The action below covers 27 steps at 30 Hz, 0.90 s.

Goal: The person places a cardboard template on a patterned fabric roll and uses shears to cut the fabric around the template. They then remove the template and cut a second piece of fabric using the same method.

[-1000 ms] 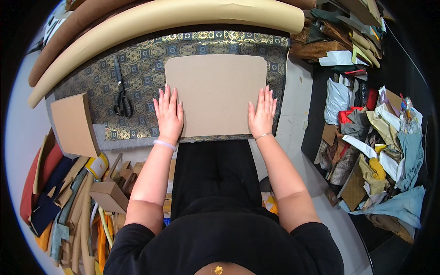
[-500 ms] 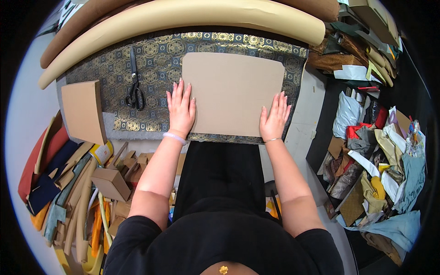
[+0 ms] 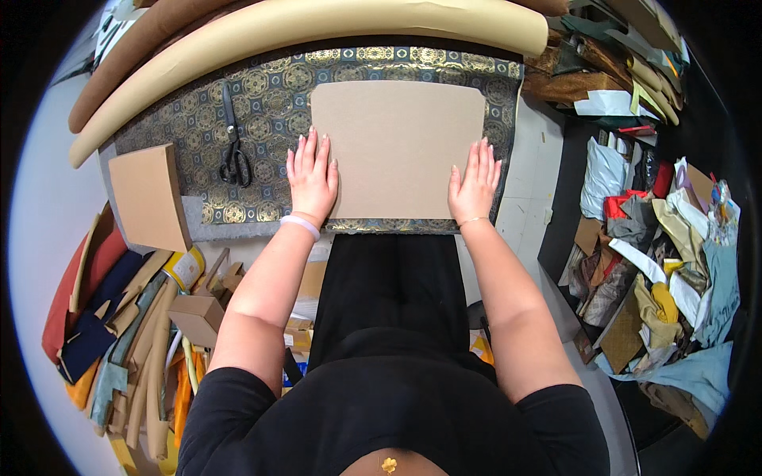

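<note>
A beige board (image 3: 397, 143) with rounded upper corners lies on patterned gold, blue and black material (image 3: 270, 95). My left hand (image 3: 312, 178) rests flat at the board's left edge, fingers slightly apart and pointing away from me. At the right edge, my right hand (image 3: 474, 184) lies likewise flat, its fingertips on or beside the board. Neither grips anything. Black scissors (image 3: 233, 159) lie on the patterned material to the left, and a tan cardboard piece or box (image 3: 147, 194) sits farther left.
Long cream (image 3: 333, 24) and brown rolls span the back. A heap of fabric scraps and bags (image 3: 659, 285) is at the right, more folded material (image 3: 587, 75) at back right. Rolls and offcuts (image 3: 135, 341) and a small cardboard box (image 3: 194, 317) lie lower left.
The whole view has shifted, with the scene now appearing farther right and slightly higher than a second ago. Both hands stay flat at the board's sides, with little movement relative to the material.
</note>
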Available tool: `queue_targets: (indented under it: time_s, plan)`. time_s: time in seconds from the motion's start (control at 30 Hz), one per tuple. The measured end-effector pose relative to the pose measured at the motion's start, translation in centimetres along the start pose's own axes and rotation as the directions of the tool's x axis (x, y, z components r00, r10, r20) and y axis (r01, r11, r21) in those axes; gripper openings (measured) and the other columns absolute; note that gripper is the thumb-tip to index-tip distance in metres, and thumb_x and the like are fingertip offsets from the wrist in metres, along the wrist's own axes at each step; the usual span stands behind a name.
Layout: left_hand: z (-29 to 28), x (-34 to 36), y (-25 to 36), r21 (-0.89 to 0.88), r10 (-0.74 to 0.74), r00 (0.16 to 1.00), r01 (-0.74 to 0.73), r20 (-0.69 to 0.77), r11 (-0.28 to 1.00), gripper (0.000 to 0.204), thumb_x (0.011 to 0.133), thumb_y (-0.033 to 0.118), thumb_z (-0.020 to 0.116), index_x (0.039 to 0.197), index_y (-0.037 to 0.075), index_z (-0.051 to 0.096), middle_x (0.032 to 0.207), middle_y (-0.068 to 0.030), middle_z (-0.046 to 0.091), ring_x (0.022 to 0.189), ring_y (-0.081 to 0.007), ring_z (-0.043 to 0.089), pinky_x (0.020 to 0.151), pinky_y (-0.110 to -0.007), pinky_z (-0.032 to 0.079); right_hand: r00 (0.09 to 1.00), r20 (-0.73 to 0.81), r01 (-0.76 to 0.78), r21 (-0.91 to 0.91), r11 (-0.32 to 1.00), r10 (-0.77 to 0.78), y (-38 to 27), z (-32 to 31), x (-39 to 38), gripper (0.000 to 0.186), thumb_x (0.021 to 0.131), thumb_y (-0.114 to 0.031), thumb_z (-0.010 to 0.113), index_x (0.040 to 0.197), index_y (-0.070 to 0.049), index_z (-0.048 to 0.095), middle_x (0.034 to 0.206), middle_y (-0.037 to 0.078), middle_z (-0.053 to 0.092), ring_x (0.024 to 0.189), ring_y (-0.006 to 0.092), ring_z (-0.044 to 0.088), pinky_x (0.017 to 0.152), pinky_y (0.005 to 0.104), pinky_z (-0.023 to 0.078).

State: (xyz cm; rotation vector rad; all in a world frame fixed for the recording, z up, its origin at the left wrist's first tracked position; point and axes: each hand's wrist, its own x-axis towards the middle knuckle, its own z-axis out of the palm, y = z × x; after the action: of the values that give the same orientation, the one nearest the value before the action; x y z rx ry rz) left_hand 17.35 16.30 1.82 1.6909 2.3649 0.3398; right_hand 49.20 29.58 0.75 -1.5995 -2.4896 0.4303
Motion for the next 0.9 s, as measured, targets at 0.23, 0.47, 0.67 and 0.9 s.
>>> queue_targets:
  time_s: [0.23,0.47,0.67,0.9]
  plan:
    - [-0.1,-0.1,-0.6,0.065,0.047,0.999,-0.045,-0.027,0.997,0.057,0.102,0.031,0.06,0.156,0.018,0.052,0.168,-0.0104,0.04,0.153,-0.0328,0.038,0.126,-0.055,0.024,1.0,-0.029,-0.003,0.0,1.0,0.003,0.3,0.4,-0.2,0.072,0.102,-0.032,0.06,0.163,-0.004,0.034,0.171,0.016,0.032,0.159,0.0329,0.027,0.131,0.0535,0.016]
    - [-0.3,-0.4,0.6,0.037,-0.021,0.997,0.024,-0.079,0.999,0.055,0.101,0.029,0.063,0.153,0.016,0.054,0.168,-0.0128,0.038,0.152,-0.0348,0.039,0.126,-0.057,0.025,0.999,-0.052,0.006,0.014,1.0,-0.005,0.2,0.4,0.0,0.072,0.101,-0.032,0.061,0.162,-0.005,0.036,0.171,0.016,0.032,0.159,0.0334,0.027,0.131,0.0523,0.015]
    - [-1.2,-5.5,2.0,-0.114,-0.183,0.958,0.162,-0.219,0.98,0.055,0.102,0.018,0.062,0.154,0.006,0.047,0.167,-0.0154,0.039,0.153,-0.0364,0.037,0.127,-0.058,0.023,0.99,-0.136,0.052,0.187,0.981,-0.027,0.9,-2.4,-0.5,0.063,0.1,-0.02,0.061,0.158,-0.005,0.042,0.17,0.018,0.033,0.158,0.0371,0.03,0.13,0.0553,0.018]
    - [-1.0,-10.9,3.1,-0.22,-0.21,0.964,0.172,-0.161,0.96,0.054,0.101,0.009,0.06,0.153,0.006,0.047,0.166,-0.0136,0.041,0.154,-0.0345,0.038,0.128,-0.058,0.022,0.99,-0.112,0.112,0.245,0.963,-0.086,2.4,-5.5,-6.3,0.06,0.099,-0.011,0.061,0.157,-0.008,0.044,0.169,0.018,0.035,0.156,0.0385,0.032,0.129,0.0551,0.023]
